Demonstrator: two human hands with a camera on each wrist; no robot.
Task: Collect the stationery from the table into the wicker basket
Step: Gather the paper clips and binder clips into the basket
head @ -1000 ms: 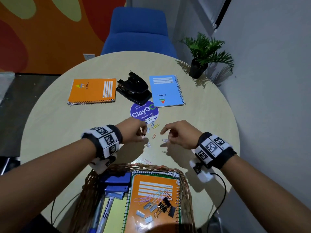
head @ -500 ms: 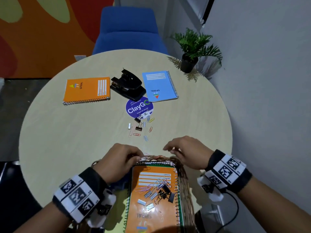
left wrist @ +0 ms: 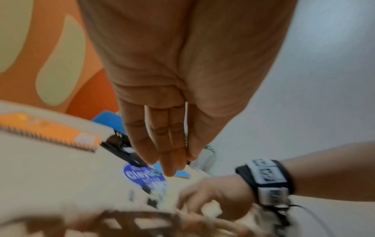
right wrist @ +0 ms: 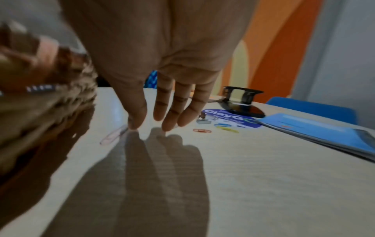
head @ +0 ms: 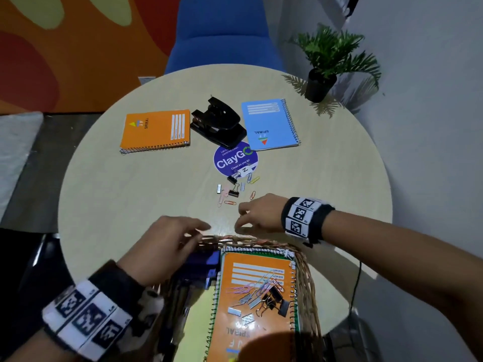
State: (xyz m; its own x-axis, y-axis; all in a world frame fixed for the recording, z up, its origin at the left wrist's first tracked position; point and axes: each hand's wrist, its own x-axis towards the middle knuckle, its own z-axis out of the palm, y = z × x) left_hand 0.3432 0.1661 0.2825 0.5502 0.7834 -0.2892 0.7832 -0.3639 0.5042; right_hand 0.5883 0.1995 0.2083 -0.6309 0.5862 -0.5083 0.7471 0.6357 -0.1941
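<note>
The wicker basket (head: 307,278) stands at the table's near edge and holds an orange notebook (head: 236,288) with paper clips and binder clips (head: 264,299) on it. More loose clips (head: 230,192) lie on the table beyond the basket. My left hand (head: 201,228) hovers over the basket's far rim with straight fingers (left wrist: 172,160) and holds nothing. My right hand (head: 241,218) is just past the rim, fingers (right wrist: 162,112) extended down to the table, empty. A pink paper clip (right wrist: 113,136) lies beside its thumb tip.
Farther back lie an orange spiral notebook (head: 156,129), a black hole punch (head: 219,124) and a blue spiral notebook (head: 269,124), with a round ClayGo sticker (head: 235,159) in front. A potted plant (head: 329,61) stands at the back right, a blue chair (head: 222,32) behind the table.
Both hands came back from the loose clips to the basket rim with pinched fingers. Now their fingers are spread and empty, and the right hand has shifted forward toward the clips.
</note>
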